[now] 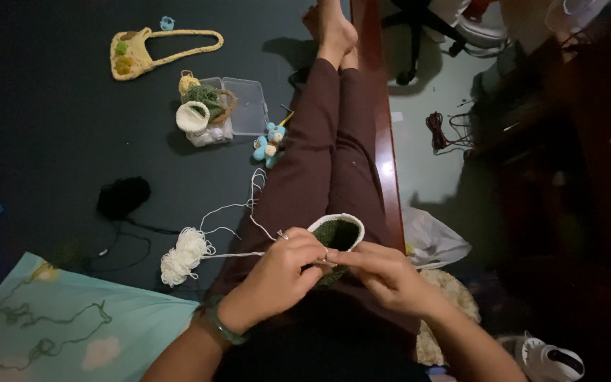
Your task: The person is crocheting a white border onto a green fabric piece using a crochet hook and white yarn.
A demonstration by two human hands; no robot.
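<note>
Dark green bedding [51, 120] covers the bed where a person sits with legs [327, 155] stretched toward 12 o'clock, and a tiled floor [433, 120] shows past the wooden bed edge at 1 o'clock.

The crochet piece [337, 233], dark green with a white rim, rests on the lap near the centre, just above both hands. White yarn [235, 255] runs from it toward 9 o'clock to a loose white yarn ball [184, 256] on the bedding. At 11 o'clock stand an open clear plastic box [238, 106] with small crocheted baskets, a blue crocheted toy [269, 143], and farther away a yellow crocheted bag [136, 53]. A black yarn clump [123, 196] lies at 9 o'clock.

I judge that the loose yarn ball could tangle, because its strands lie in open loops, and a pull may tighten them. The dim light may also cause a missed stitch.

The left hand [277, 276] is mostly closed; its fingers [312, 247] pinch the yarn and touch the lower edge of the piece. The right hand [383, 272] is also curled, its fingers [344, 256] pressed together at the same edge; I cannot tell if a hook is between them.
</note>
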